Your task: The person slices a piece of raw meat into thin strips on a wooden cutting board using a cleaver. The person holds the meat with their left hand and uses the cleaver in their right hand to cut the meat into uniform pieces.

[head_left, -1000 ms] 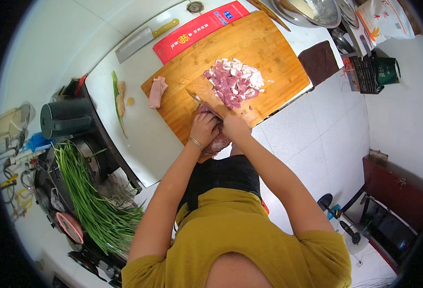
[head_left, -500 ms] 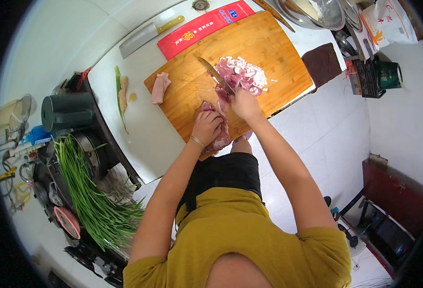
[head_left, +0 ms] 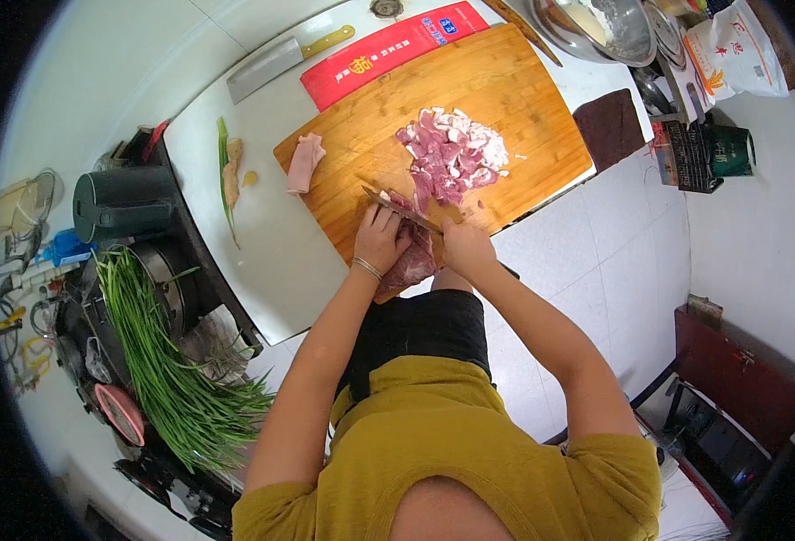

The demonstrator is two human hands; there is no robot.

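My right hand (head_left: 468,248) is closed round the handle of a knife (head_left: 404,212), its blade pointing left across the far end of a piece of raw meat (head_left: 408,270). My left hand (head_left: 379,239) grips that meat from the left, with bent fingertips close beside the blade. The meat lies at the near edge of a wooden cutting board (head_left: 352,135). Beyond the knife, a heap of sliced pink and white meat (head_left: 452,158) rests on the board. A folded pale piece of what looks like pork skin (head_left: 305,162) is near the board's left corner.
Behind the board are a cleaver (head_left: 267,69) and a red packet (head_left: 388,54). A ginger root (head_left: 232,171) and green onion (head_left: 223,144) lie to the left. Long green stalks (head_left: 168,361) hang at the lower left. A metal bowl (head_left: 636,36) stands at the back right.
My right hand has drawn the knife nearer, from the sliced heap to the end of the whole piece. Some slices have joined the heap. My left hand has shifted slightly.
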